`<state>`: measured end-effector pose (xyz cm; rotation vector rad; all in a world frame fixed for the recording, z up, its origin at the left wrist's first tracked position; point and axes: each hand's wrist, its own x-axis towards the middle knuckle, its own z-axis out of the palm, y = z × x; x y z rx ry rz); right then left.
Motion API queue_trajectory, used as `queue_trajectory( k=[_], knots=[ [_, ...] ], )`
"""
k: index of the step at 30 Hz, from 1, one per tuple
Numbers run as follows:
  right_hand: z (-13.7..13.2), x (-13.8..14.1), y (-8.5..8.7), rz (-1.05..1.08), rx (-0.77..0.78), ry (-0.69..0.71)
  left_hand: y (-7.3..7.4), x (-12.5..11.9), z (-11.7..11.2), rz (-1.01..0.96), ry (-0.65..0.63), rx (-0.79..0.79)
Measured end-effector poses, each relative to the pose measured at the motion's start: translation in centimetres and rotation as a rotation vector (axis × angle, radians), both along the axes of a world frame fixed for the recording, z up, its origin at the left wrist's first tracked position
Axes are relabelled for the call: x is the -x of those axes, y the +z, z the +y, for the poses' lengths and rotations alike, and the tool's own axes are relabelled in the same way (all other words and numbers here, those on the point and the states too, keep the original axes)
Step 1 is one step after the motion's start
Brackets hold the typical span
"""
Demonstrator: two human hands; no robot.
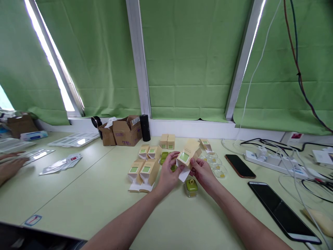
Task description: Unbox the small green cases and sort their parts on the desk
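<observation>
- Both forearms ran in from the bottom edge on my feed, converging; left hand and right hand met mid-view, raised over the table.
- Left hand: thumb low at the front, fingers along the side. Right hand: thumb and fingers bent at the lower right edge.
- Grip: I had both hands grasping one held carton, tilted, green square panel facing me, white flap hanging down.
- Near right: one large phone, flat.
- One front jar, green lid on, upright between the wrists.
- Left of the hands: four flapped cartons, two rows of two.
- Right of the right hand: one smaller phone.
- Left edge: a co-worker's hand, well apart from mine.
- Behind right hand: clear containers, overlapping, couldn't count.
- Behind left hand: more green jars, partly hidden, couldn't count.
- Further back: one lone carton, then two back cartons side by side.
- By the wall: two cardboard boxes, one black cylinder.
</observation>
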<state>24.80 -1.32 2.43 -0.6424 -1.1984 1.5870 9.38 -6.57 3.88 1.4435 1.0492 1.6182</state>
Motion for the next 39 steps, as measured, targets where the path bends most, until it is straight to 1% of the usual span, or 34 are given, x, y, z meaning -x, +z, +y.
queue_trajectory(
  k=[6,11,13,16,19,22,27,34,39],
  knots=[
    [-0.1,0.0,0.1,0.019,0.039,0.006,-0.4,0.1,0.0,0.022,-0.014,-0.027],
    [0.0,0.3,-0.2,-0.014,0.039,0.021,-0.5,0.1,0.2,0.108,0.098,-0.075],
    [0.1,0.3,-0.3,-0.021,0.041,0.017,-0.5,0.1,0.2,0.117,0.103,-0.084],
    [0.1,0.2,-0.3,0.000,0.049,0.011,-0.3,0.0,0.1,0.079,0.047,-0.064],
    [0.0,0.0,-0.1,0.004,0.089,0.002,-0.2,-0.1,0.0,0.015,-0.007,-0.028],
    [-0.1,-0.1,0.1,0.000,0.123,-0.011,-0.3,-0.1,0.1,-0.106,-0.072,0.016],
    [-0.3,-0.3,0.5,-0.007,0.109,0.002,-0.3,0.5,0.3,-0.343,-0.206,0.114],
    [-0.2,-0.4,0.6,-0.056,0.105,-0.067,0.2,0.6,0.2,-0.568,-0.304,0.195],
    [-0.1,-0.4,0.4,-0.064,0.105,-0.103,0.6,0.3,0.1,-0.676,-0.388,0.237]
  ],
)
